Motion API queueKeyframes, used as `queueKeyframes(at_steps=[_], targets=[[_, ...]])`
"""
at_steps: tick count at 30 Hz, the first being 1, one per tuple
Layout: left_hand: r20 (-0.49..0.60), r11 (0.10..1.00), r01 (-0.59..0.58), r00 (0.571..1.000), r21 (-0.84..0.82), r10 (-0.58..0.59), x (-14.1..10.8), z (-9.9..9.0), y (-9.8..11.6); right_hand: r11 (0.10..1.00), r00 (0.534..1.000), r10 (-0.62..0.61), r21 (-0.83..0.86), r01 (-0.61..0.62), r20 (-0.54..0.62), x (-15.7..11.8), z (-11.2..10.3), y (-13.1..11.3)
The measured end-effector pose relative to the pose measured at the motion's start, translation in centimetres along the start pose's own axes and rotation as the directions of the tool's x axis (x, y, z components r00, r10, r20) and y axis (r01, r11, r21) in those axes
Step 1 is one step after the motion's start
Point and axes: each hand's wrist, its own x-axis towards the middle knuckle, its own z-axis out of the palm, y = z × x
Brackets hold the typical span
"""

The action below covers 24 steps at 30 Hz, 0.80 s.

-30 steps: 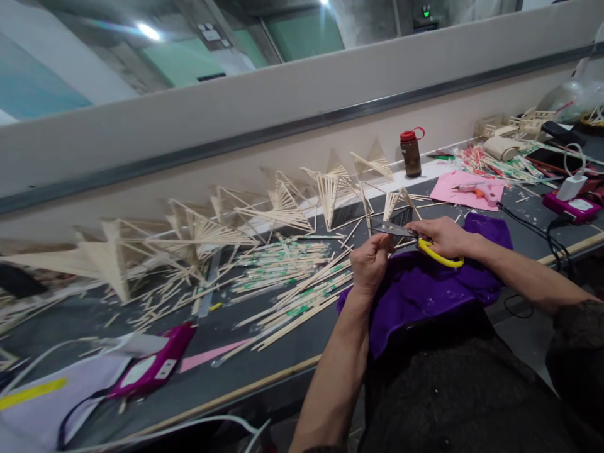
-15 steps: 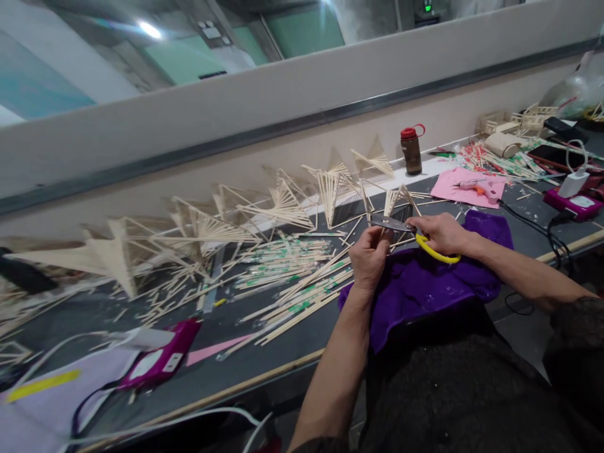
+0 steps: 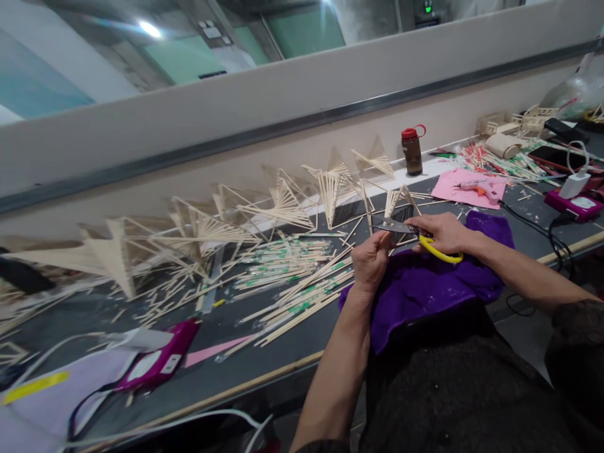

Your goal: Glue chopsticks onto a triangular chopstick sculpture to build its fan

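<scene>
My right hand (image 3: 441,231) is closed around yellow-handled scissors (image 3: 442,253), whose metal blades point left. Just beneath the blade tips, my left hand (image 3: 370,259) is pinched closed. What its fingers hold is too small and hidden to make out. Below both hands a purple cloth (image 3: 425,283) lies over the table edge and my lap. Left of my left hand are loose wooden sticks (image 3: 302,321), and behind them a pile of sticks in clear wrappers with green print (image 3: 283,261). A small stick frame (image 3: 396,200) stands right behind the blades.
Several fan-shaped stick structures (image 3: 283,204) line the wall. A brown bottle with a red cap (image 3: 412,152) stands behind. At right, a pink glue gun (image 3: 479,187) lies on pink paper (image 3: 446,189), its cord trailing near a magenta power strip (image 3: 573,204). Another magenta power strip (image 3: 163,358) is front left.
Both hands stay nearly in place, with the scissors shifted very slightly to the right. My left fingers are tucked closer under the blades.
</scene>
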Motion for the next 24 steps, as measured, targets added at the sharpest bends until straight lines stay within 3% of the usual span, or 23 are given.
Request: queueKeyframes(at_steps=[9,17,24], targets=[[0.015,0.977,-0.162,0.987,0.137,0.162,-0.02,0.09,0.33,0.997,1.0,-0.027,0.072,0.027,-0.001,0.09,0.33,0.18],[0.023,0.978,-0.151,0.989,0.141,0.149,-0.11,0.27,0.37,0.994,0.999,-0.021,0.11,0.016,0.041,0.03,0.38,0.21],[0.022,0.982,-0.138,0.99,0.126,0.136,-0.09,0.26,0.04,0.998,0.997,-0.033,0.047,0.03,0.07,0.03,0.46,0.28]])
